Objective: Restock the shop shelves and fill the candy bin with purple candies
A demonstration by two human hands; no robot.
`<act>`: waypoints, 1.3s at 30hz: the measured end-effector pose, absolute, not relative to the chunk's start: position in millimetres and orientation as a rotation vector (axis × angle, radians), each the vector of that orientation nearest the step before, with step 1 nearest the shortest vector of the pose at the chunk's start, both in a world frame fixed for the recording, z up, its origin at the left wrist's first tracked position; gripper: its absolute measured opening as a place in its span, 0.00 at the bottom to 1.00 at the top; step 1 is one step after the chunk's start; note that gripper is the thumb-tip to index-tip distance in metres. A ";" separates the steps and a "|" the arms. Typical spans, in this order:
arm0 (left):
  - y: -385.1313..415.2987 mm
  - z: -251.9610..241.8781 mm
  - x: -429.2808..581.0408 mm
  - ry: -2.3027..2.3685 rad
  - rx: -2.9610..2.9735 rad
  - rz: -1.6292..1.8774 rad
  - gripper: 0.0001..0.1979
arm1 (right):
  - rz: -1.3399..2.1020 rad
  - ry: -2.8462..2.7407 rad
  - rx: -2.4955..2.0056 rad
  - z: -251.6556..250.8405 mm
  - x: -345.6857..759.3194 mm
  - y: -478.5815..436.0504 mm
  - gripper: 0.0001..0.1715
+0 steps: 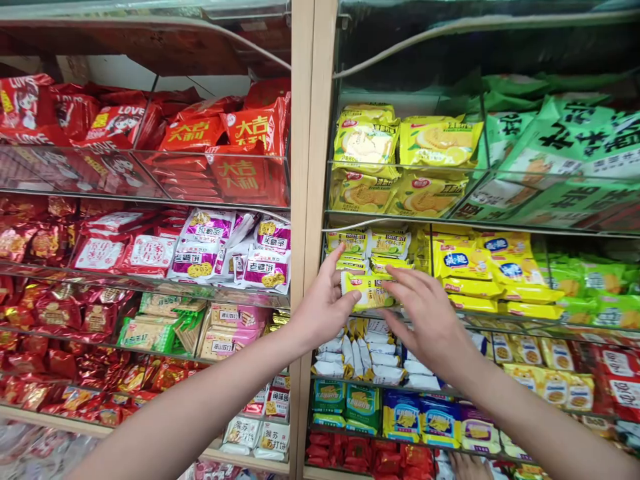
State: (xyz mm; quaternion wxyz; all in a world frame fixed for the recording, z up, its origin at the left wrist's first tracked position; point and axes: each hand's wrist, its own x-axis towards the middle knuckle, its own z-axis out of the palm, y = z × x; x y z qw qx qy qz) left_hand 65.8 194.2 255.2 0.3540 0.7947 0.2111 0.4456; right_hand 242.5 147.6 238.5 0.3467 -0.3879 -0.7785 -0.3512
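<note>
My left hand point(325, 303) grips the left end of a small yellow-and-white biscuit packet point(367, 292), thumb across its front. My right hand point(425, 310) is at the packet's other end, its fingertips on the right edge and its thumb lower down. The packet is held level in front of a shelf compartment, where similar yellow-and-white packets point(390, 243) lie in stacks. Part of that compartment is hidden behind my hands. To the right of it are yellow packets with blue labels point(457, 260).
A wooden upright point(303, 200) divides the shelving. Clear shelf fronts point(400, 173) edge the compartments. Larger yellow biscuit packs point(440, 140) sit above; white-wrapped snacks point(360, 357) lie below. Purple-and-white packets point(203, 247) are at left. Another person's hand point(470, 465) shows at the bottom edge.
</note>
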 end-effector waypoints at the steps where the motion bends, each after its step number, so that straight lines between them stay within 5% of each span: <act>1: 195.2 255.3 65.7 0.532 2.039 1.146 0.35 | -0.838 -2.032 -1.003 241.1 244.0 150.0 0.24; 5: 202.2 260.4 67.7 0.501 2.016 1.168 0.34 | -0.621 -2.135 -1.030 256.1 249.6 160.0 0.28; 12: 189.0 260.6 55.7 0.637 2.248 1.427 0.28 | -0.574 -2.043 -1.193 282.8 260.6 174.7 0.15; 20: 176.6 245.3 29.9 0.667 2.727 1.533 0.19 | -0.127 -1.919 -1.355 295.7 260.3 196.6 0.14; 32: 171.4 226.6 13.2 0.680 2.853 1.441 0.13 | -0.264 -2.171 -1.398 281.9 235.7 211.7 0.10; 39: 178.4 221.5 18.5 0.840 3.006 1.316 0.14 | -0.115 -2.212 -1.339 281.3 237.2 212.2 0.19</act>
